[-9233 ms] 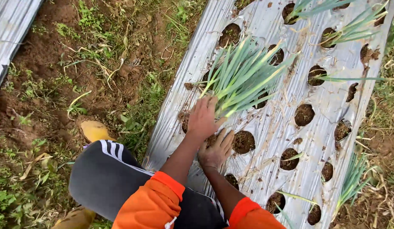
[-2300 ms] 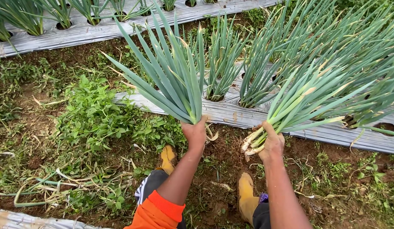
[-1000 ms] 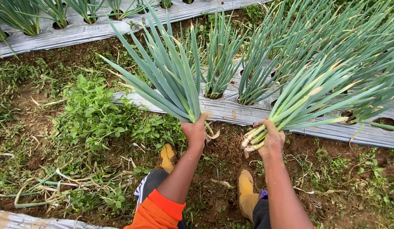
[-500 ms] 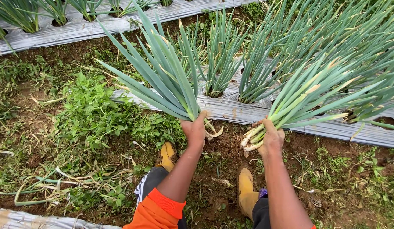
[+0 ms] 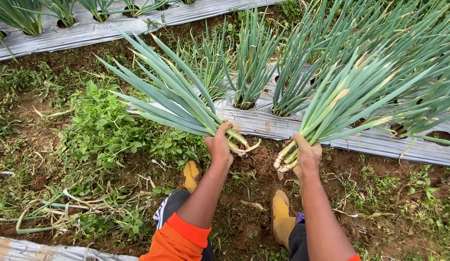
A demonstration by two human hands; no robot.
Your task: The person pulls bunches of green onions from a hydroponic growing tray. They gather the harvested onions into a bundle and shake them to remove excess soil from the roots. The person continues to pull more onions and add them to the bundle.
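Observation:
My left hand (image 5: 220, 144) grips the base of a bunch of green onions (image 5: 172, 99) whose long leaves fan up and to the left. My right hand (image 5: 307, 154) grips a second bunch of green onions (image 5: 346, 99) by its pale white stalks, with the leaves leaning up to the right. Both bunches are held just in front of a raised bed covered in silver plastic mulch (image 5: 263, 121). More green onion clumps (image 5: 244, 82) stand rooted in holes in that mulch behind my hands.
Two yellow boots (image 5: 282, 217) stand on bare brown soil below my hands. A patch of leafy weeds (image 5: 104, 135) grows to the left. A second silver mulch strip (image 5: 89, 31) with plants runs along the top left, and another strip edge (image 5: 36, 249) lies bottom left.
The bunch in my left hand has tilted further to the left and lower. My right hand and its bunch have stayed nearly in place.

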